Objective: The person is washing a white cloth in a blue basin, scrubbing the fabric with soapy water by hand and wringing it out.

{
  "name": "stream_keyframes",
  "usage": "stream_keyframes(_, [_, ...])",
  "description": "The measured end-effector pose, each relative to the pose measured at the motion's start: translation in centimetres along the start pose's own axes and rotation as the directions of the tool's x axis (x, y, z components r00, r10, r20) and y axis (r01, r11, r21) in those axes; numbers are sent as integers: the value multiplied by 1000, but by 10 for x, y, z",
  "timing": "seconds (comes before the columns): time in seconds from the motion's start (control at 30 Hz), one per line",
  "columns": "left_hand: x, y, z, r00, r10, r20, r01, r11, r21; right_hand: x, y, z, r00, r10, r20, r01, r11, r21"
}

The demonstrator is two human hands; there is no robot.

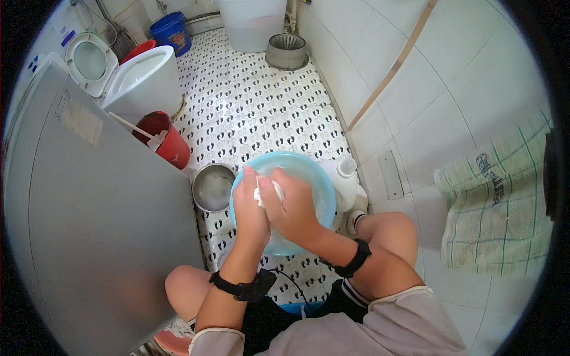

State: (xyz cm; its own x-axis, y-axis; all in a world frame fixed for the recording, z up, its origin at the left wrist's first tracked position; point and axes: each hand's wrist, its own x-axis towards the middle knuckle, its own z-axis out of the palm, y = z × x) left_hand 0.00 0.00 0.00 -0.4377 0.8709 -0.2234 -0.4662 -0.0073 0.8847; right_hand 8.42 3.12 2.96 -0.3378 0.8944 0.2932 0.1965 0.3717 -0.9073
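Observation:
Both my hands are closed together around a small wet-looking white cloth [278, 190], held above a light blue basin [328, 185]. My left hand [250, 207] presses against it from the left, fingers pointing away from me. My right hand [292, 204] wraps over it from the right. Only small parts of the cloth show between the fingers; the rest is hidden. The basin stands on the floor between my legs and holds cloudy liquid, partly covered by my hands and forearms.
A steel bowl [214, 188] sits left of the basin, a white jug [345, 184] right of it. A red bucket [177, 147] stands beside a grey panel [119, 231]. A toilet [145, 80] is farther left. A checked towel [496, 199] hangs right; a wooden pole [392, 66] leans against the wall.

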Motion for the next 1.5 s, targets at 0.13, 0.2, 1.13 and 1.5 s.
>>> stream_keyframes(0.13, [-3,-2,11,999,-15,-28,14,1000,-10,11,19,0,996,35,-76,-34,999,13])
stream_keyframes(0.2, [-2,-1,14,999,6,-39,-3,997,77,15,21,1,986,122,-111,-120,992,28])
stream_keyframes(1.13, [-7,3,14,995,7,-101,-1,998,56,8,16,7,989,43,-143,-41,999,19])
stream_keyframes(1.5, [3,-5,-4,997,-53,-52,52,999,-16,0,16,10,990,-57,-128,64,997,47])
